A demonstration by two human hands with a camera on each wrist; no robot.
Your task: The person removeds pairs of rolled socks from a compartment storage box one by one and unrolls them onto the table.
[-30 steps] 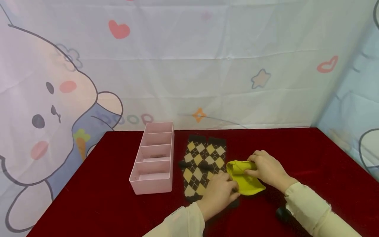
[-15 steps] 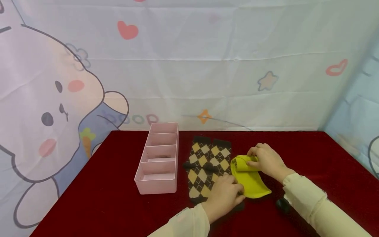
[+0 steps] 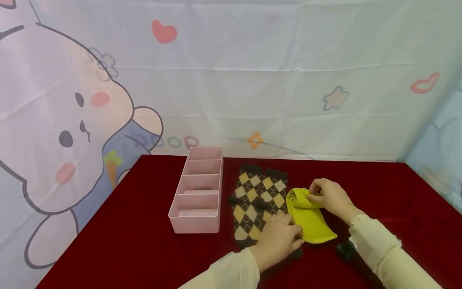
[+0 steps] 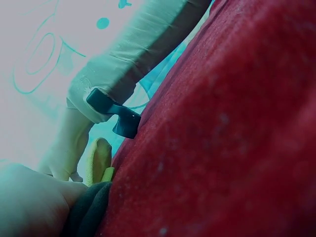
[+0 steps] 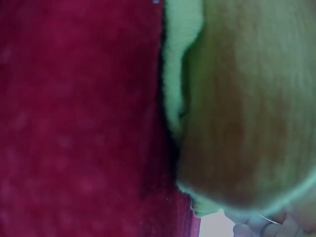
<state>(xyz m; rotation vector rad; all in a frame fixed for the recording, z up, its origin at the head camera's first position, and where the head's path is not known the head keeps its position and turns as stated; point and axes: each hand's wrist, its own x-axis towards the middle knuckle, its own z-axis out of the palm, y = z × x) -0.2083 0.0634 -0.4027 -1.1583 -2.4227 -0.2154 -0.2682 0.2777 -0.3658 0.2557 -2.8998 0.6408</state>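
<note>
A yellow sock [image 3: 313, 224] lies on the red cloth, its far end turned over into a loose roll [image 3: 304, 198]. My right hand [image 3: 333, 200] pinches the right side of that roll between thumb and fingers. My left hand [image 3: 279, 237] rests low over the near part of a pair of dark argyle socks [image 3: 249, 208], fingertips right at the yellow sock's left edge; whether it pinches anything I cannot tell. In the left wrist view, the left hand [image 4: 34, 202] is beside dark fabric [image 4: 89, 212], with the yellow sock [image 4: 100, 160] beyond it.
Left of the argyle socks stands a pink tray [image 3: 195, 224] with several compartments in a row. A dark device [image 3: 345, 251] sits under the right sleeve. The red-covered table [image 3: 144, 241] ends at a printed cloth backdrop [image 3: 252, 80].
The far end of the yellow sock has been lifted and rearranged into a rounder roll by the right hand. The left hand stays beside it. The whole scene shifts rightward in the head view.
</note>
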